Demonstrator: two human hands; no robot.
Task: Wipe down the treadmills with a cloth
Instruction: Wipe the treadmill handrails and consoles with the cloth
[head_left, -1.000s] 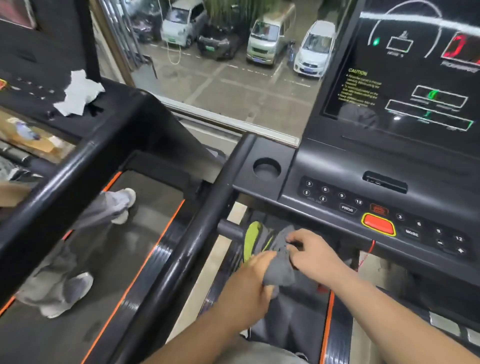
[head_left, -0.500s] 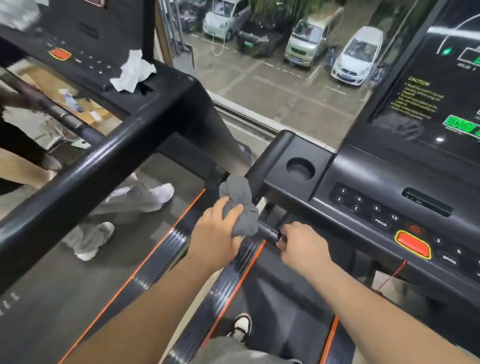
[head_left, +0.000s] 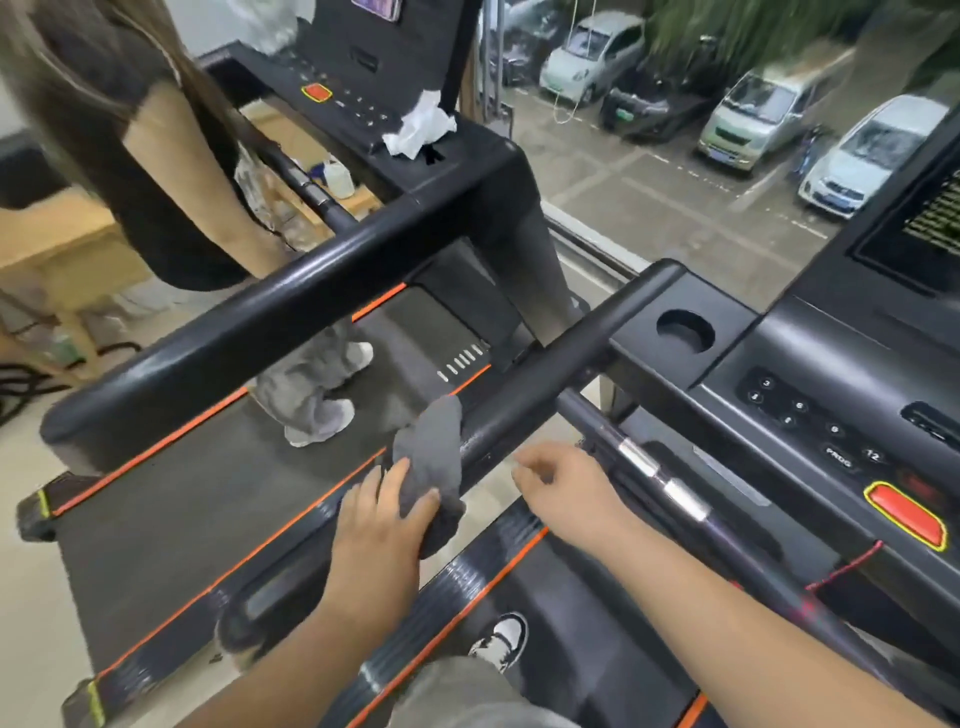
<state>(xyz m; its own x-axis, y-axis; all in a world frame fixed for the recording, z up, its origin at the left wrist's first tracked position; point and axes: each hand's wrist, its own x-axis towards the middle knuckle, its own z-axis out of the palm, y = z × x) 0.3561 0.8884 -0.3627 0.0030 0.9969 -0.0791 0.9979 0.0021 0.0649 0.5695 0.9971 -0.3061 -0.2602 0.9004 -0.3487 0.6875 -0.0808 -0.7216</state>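
Left hand (head_left: 382, 525) is gripping the grey cloth (head_left: 428, 457), pressing it against the handrail (head_left: 545, 379), nearer its free end than half a second ago. Right hand (head_left: 566, 486), having released the bar (head_left: 639, 462), is hovering empty, fingers loosely spread.

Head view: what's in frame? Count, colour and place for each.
treadmills: two, black with orange stripes, side by side
cloth: one, grey, on the near treadmill's handrail
tissue: one, white, crumpled on the far console
stop buttons: two, red, one per console
cars: several, mostly pale, parked outside
other person: one, dark top, grey trousers, on the far treadmill
left hand: one, holding the cloth
right hand: one, empty, right of the cloth
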